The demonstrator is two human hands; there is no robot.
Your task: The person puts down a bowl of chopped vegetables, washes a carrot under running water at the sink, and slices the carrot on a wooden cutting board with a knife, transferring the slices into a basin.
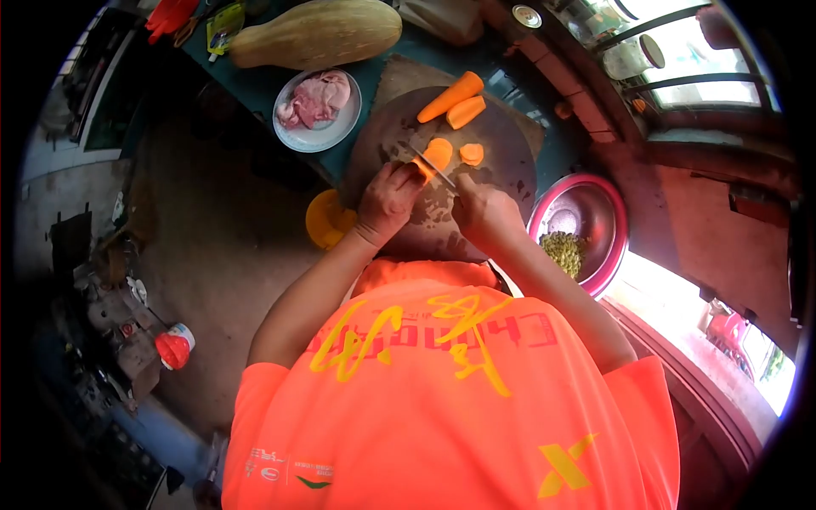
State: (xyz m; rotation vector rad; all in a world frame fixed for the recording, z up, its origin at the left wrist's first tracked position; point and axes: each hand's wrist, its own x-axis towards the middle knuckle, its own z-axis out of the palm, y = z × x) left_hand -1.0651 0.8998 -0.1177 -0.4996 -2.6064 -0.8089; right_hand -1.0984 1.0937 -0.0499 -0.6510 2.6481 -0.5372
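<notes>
My right hand (489,208) is closed around the handle of a knife (438,172). Its blade points up and left across the carrot on the round chopping board (382,144). Closed fingers of my left hand (389,202) press on the near end of the carrot (422,168), right beside the blade. Cut carrot slices (439,153) lie against the blade's far side, and a few more slices (471,154) sit to their right. Farther back on the board rest a longer carrot piece (450,97) and a shorter carrot piece (466,112).
A plate (285,134) of raw meat (314,100) stands left of the board, with a large squash (319,34) behind. To the right is a pink-rimmed basin (623,225) holding green bits (563,252). A yellow container (327,219) shows below the table's left edge.
</notes>
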